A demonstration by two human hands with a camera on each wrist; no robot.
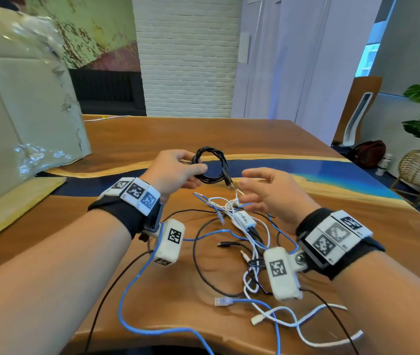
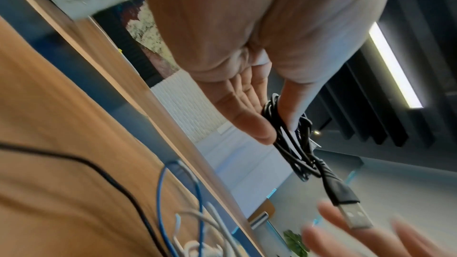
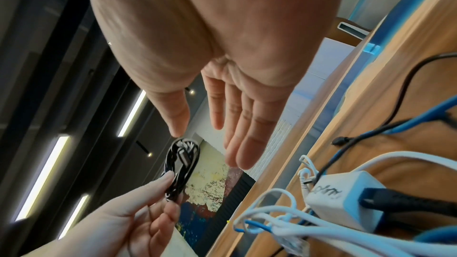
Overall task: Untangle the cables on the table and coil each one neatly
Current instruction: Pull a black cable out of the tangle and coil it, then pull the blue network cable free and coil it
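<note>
**Inspector:** Hands?

**Clerk:** Left hand (image 1: 175, 170) pinched one coiled black cable (image 1: 211, 163) above the surface (image 1: 132, 139), USB plug (image 1: 229, 184) hanging at five o'clock. Right hand (image 1: 268, 193) had its fingers (image 3: 247, 144) spread, holding nothing.

**Inspector:** Loose cables?

**Clerk:** Tangle (image 1: 242, 242) at six o'clock: one blue, some white and black; count unclear. One white adapter (image 1: 244, 221). Cables ran off frame.

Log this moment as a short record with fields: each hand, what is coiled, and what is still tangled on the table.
left hand: pinches the coiled black cable, held above the table
right hand: open, fingers straight, holds nothing, beside the coil's USB plug
coiled: black cable only
still tangled: blue cable, white cable, loose black cable, white adapter, all lying on the table
</note>
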